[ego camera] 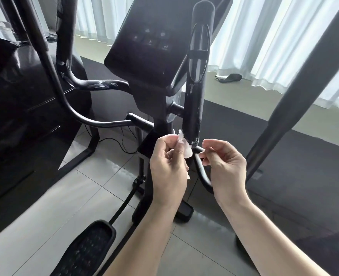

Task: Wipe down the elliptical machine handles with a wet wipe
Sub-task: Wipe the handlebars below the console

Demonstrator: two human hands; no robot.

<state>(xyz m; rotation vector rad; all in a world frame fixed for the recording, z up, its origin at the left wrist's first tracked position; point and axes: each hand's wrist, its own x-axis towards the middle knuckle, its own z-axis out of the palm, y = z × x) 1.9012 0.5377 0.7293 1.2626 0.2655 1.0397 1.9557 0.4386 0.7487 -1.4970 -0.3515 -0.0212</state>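
A black padded handle of the elliptical machine stands upright at centre, with pale smears near its lower end. My left hand pinches a crumpled white wet wipe just below and left of that lower end. My right hand is beside it on the right, fingers curled, thumb and forefinger close together with nothing seen between them. A second padded handle rises at upper left, and its curved bar carries shiny streaks.
The console sits behind the centre handle. A thick dark moving arm slants down on the right, another tube on the left. A foot pedal lies lower left on the tiled floor. Curtains hang behind.
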